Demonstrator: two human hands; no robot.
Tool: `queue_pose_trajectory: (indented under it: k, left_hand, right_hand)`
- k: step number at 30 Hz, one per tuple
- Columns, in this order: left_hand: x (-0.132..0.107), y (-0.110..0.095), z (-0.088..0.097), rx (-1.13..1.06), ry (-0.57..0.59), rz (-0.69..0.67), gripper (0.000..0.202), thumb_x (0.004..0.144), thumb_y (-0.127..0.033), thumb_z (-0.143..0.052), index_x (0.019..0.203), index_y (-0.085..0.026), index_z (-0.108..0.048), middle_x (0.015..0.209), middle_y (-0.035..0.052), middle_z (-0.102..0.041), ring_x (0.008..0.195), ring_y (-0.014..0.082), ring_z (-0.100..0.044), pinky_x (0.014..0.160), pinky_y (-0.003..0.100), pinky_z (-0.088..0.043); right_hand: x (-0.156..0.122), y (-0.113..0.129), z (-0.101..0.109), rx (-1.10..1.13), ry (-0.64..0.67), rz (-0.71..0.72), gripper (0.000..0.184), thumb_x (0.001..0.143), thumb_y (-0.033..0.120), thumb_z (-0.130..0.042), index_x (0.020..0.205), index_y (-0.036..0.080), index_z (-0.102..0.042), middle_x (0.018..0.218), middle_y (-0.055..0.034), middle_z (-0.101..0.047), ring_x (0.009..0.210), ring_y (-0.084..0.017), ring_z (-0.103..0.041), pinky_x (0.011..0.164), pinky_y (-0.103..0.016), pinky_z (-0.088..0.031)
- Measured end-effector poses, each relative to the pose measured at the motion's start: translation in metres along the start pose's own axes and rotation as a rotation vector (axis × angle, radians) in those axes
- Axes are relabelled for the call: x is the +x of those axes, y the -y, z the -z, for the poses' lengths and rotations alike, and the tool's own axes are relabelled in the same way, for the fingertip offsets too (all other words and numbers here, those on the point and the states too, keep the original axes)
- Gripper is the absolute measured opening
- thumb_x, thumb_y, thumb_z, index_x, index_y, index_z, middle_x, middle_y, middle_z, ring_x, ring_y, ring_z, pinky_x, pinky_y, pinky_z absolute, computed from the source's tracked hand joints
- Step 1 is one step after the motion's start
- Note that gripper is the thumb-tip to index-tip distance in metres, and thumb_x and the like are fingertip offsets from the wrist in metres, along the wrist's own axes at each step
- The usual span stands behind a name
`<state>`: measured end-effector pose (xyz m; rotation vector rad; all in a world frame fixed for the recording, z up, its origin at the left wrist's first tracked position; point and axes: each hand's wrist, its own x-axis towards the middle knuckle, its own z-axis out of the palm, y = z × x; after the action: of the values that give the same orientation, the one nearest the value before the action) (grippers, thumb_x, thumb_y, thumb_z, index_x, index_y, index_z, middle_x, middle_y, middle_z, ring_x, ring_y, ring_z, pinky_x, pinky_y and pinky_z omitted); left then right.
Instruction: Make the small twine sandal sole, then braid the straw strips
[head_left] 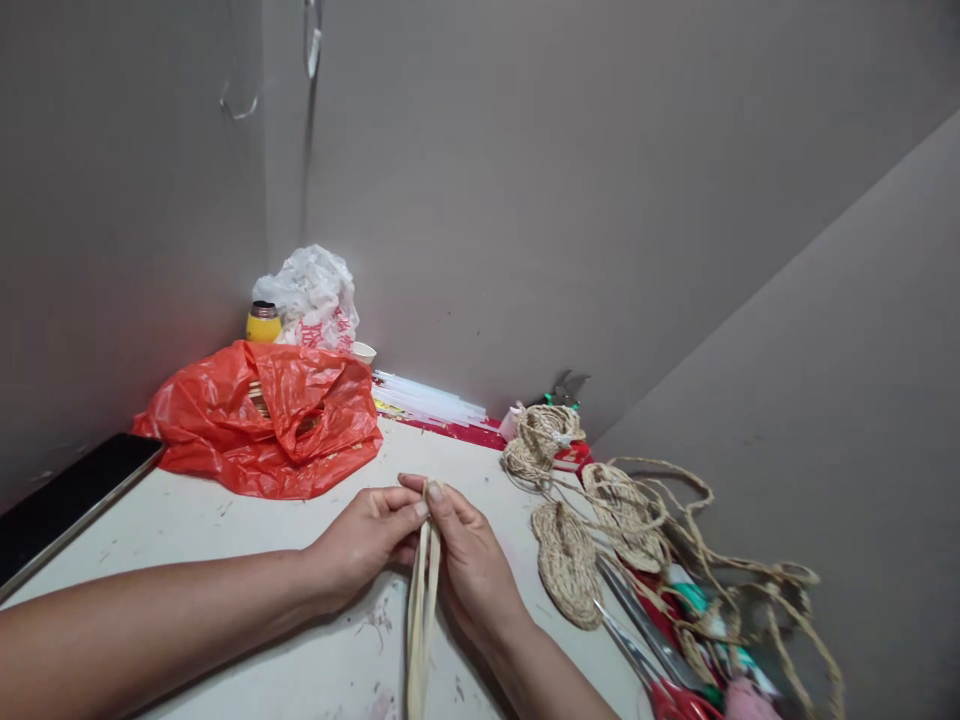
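Pale flat strips [421,620], like raffia or straw, hang from between my two hands toward the lower edge of the view. My left hand [367,540] pinches their upper end between thumb and fingers. Close against it, my right hand [469,545] also grips the top of the strips with thumb and fingertips. The exact point where the strips meet is partly hidden by my fingers. To the right lies a small braided sole-shaped piece [568,565], apart from my right hand.
A red plastic bag [262,420] stands at left beside a black phone [71,510]. Behind are a white bag [315,290], yellow jar [262,323] and translucent sticks [431,400]. At right lie braided cord [697,540], red-handled scissors [637,650] and pruning shears [566,390].
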<state>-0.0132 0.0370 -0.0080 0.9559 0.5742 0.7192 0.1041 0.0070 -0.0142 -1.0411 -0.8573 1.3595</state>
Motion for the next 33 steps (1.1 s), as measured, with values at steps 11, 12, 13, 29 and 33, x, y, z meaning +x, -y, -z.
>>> queue_pose_trajectory:
  k: [11, 12, 13, 29, 33]
  left_hand:
    - [-0.003, 0.000, 0.003, 0.061, 0.013, 0.032, 0.032, 0.081, -0.044, -0.055, 0.068, -0.018, -0.042, 0.044, -0.0090, -0.036, 0.034, 0.0037, -0.030, 0.036, 0.016, -0.023]
    - [-0.004, -0.001, 0.004, 0.057, 0.023, 0.042, 0.031, 0.081, -0.043, -0.056, 0.069, -0.019, -0.041, 0.045, -0.0104, -0.031, 0.034, 0.0029, -0.023, 0.035, 0.016, -0.018]
    - [-0.003, -0.001, 0.005, 0.059, 0.029, 0.046, 0.030, 0.081, -0.043, -0.057, 0.071, -0.019, -0.041, 0.046, -0.0112, -0.028, 0.035, 0.0028, -0.019, 0.035, 0.016, -0.015]
    - [0.001, -0.001, 0.018, 0.189, 0.012, 0.020, 0.027, 0.081, -0.042, -0.055, 0.077, -0.016, -0.052, 0.052, -0.0065, -0.044, 0.036, 0.0029, -0.023, 0.035, 0.019, -0.017]
    - [0.000, -0.002, 0.019, 0.207, 0.025, 0.050, 0.029, 0.082, -0.042, -0.054, 0.068, -0.018, -0.047, 0.043, -0.0091, -0.034, 0.035, 0.0037, -0.021, 0.036, 0.019, -0.015]
  right_hand:
    - [0.006, -0.003, 0.004, -0.017, 0.065, 0.003, 0.038, 0.076, 0.044, -0.067, 0.104, 0.017, -0.069, 0.062, -0.0006, -0.061, 0.059, -0.014, -0.058, 0.058, -0.026, -0.047]
    - [0.006, -0.003, 0.005, -0.048, 0.053, 0.022, 0.036, 0.077, 0.043, -0.067, 0.101, 0.017, -0.070, 0.071, -0.0036, -0.065, 0.070, -0.016, -0.060, 0.066, -0.028, -0.048]
    - [0.007, -0.003, 0.006, -0.074, 0.044, 0.038, 0.035, 0.077, 0.042, -0.067, 0.101, 0.017, -0.071, 0.080, -0.0059, -0.068, 0.080, -0.018, -0.061, 0.072, -0.029, -0.048]
    - [0.009, 0.012, 0.020, -0.631, -0.142, 0.519, 0.034, 0.089, 0.038, -0.050, 0.114, 0.021, -0.067, 0.077, -0.0018, -0.057, 0.073, -0.016, -0.052, 0.072, -0.031, -0.043]
    - [0.009, 0.010, 0.018, -0.640, -0.052, 0.507, 0.029, 0.088, 0.033, -0.052, 0.109, 0.021, -0.069, 0.072, -0.0010, -0.056, 0.067, -0.014, -0.052, 0.066, -0.028, -0.043]
